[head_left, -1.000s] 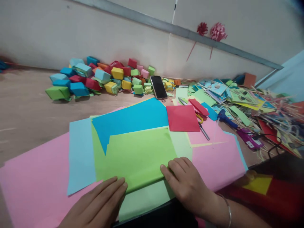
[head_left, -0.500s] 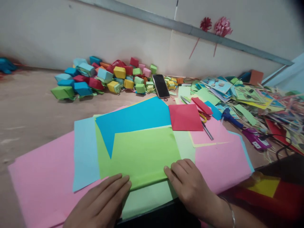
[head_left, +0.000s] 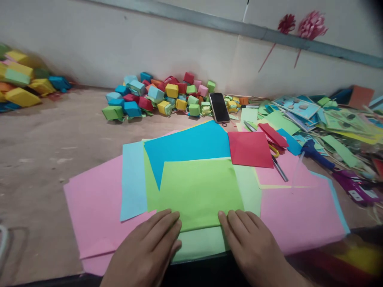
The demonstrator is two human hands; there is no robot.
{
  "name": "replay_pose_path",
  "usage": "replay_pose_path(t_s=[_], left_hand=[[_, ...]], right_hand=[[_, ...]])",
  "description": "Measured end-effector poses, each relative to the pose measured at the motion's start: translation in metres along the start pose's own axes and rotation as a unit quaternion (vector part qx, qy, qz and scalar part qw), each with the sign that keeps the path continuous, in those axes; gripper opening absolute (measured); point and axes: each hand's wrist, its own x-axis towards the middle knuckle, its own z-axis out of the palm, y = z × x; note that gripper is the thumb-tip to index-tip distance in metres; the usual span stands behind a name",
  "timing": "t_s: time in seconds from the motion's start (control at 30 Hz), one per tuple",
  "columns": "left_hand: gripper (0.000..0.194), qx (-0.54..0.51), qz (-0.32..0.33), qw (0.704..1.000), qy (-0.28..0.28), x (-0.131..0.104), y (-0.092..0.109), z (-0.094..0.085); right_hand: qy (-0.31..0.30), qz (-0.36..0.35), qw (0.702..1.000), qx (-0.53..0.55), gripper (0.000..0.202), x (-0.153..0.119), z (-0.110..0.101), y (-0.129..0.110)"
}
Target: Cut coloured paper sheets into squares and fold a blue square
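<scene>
A bright green sheet of paper [head_left: 200,191] lies before me, with a straight, apparently folded near edge. My left hand [head_left: 146,251] rests on its near left corner, fingers stretched out together and the thumb just below the edge. On the near right corner, my right hand [head_left: 254,243] presses with its fingertips, fingers extended and slightly bent. Both palms face down; neither grasps the paper in a visible pinch. Beneath it are a pale green sheet [head_left: 203,243], a blue sheet [head_left: 191,139], a light blue sheet [head_left: 133,179] and pink sheets [head_left: 95,199].
A red paper square [head_left: 249,149], a pen [head_left: 280,169] and scissors [head_left: 273,150] lie right of the sheets. Behind them are a phone [head_left: 219,107] and coloured paper blocks [head_left: 155,93]. A blue glue gun [head_left: 317,155] and a purple device [head_left: 354,187] lie farther right.
My view has swung left, bringing more paper blocks into sight. The green sheet's near edge now looks flatter, and my right fingers have straightened along it.
</scene>
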Motion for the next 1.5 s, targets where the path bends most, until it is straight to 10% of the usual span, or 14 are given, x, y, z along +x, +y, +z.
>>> replay_pose_path(t_s=[0.43,0.63,1.5], left_hand=[[0.064,0.040,-0.013,0.998,-0.046,0.006,0.021,-0.005],[0.050,0.031,-0.053,0.996,-0.063,0.006,0.023,-0.008],[0.037,0.043,-0.062,0.996,-0.057,0.001,0.027,-0.006]], right_hand=[[-0.043,0.025,0.996,-0.071,0.044,0.007,-0.011,-0.020],[-0.113,0.028,0.988,-0.102,0.050,0.024,-0.017,-0.032],[-0.012,0.090,0.995,-0.030,0.036,-0.039,-0.012,-0.010]])
